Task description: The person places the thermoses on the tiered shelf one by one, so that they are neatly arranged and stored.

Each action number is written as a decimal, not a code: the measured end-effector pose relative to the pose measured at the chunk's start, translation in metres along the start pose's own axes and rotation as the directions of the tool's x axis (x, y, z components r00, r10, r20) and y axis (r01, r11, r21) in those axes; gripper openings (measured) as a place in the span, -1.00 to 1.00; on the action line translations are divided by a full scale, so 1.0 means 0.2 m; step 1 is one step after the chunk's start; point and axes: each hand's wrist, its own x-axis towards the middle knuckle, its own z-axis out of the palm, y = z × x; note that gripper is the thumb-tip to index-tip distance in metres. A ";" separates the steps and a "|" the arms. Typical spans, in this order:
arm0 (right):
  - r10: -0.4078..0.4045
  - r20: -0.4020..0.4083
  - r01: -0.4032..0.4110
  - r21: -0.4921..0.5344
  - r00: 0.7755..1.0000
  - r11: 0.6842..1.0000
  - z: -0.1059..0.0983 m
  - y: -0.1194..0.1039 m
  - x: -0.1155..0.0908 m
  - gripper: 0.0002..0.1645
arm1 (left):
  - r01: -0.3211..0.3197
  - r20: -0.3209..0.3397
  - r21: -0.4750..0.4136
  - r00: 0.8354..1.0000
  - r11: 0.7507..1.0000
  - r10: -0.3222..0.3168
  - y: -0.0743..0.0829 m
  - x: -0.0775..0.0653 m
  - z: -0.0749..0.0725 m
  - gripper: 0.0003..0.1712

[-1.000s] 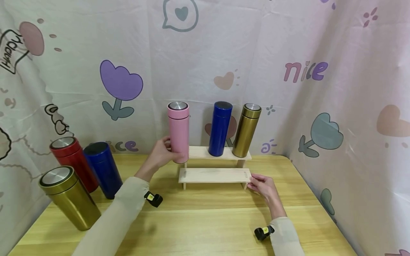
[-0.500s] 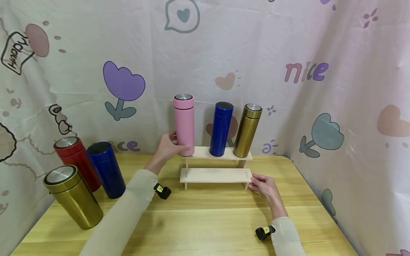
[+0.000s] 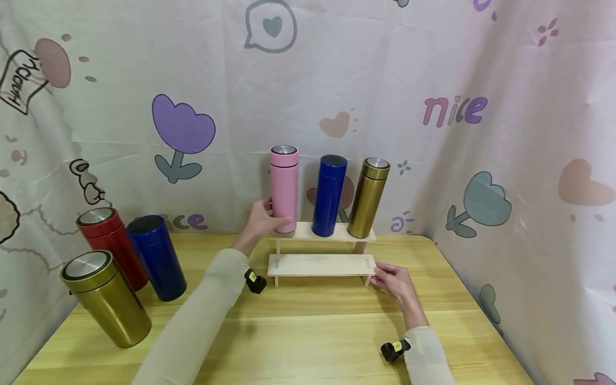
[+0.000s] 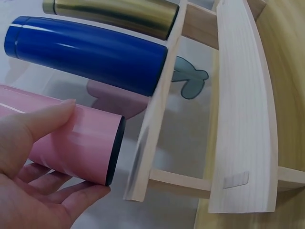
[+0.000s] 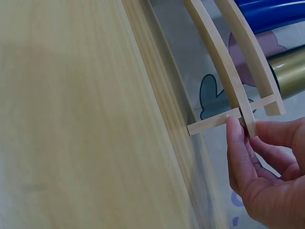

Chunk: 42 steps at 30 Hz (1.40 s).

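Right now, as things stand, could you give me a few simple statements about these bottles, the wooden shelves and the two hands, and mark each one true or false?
1. The left hand holds the pink bottle. True.
2. A blue bottle and a gold bottle stand on the upper shelf. True.
3. The pink bottle rests on the upper shelf. False: the left wrist view shows a gap beneath its base.
4. The right hand pinches the right end of the lower shelf. True.
5. The left hand grips the pink bottle by its lid. False: it grips near the base.
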 end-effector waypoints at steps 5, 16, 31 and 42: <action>-0.005 0.004 0.005 -0.003 1.000 1.000 0.00 0.00 0.01 -0.47 | -0.016 0.001 0.000 1.000 1.000 0.016 -0.02 0.03 0.03 -0.02; 0.011 0.001 -0.011 -0.007 1.000 1.000 0.01 -0.01 0.00 -0.45 | -0.033 0.013 0.042 0.999 0.999 0.033 -0.08 0.04 0.10 -0.05; 0.012 0.001 -0.012 -0.003 1.000 1.000 -0.01 -0.01 0.00 -0.44 | -0.071 0.013 0.083 0.997 0.994 0.070 -0.10 0.02 0.15 0.02; 0.021 0.006 -0.021 -0.002 1.000 1.000 -0.01 -0.01 0.01 -0.43 | -0.088 0.022 0.093 0.996 0.992 0.086 -0.12 0.00 0.14 0.09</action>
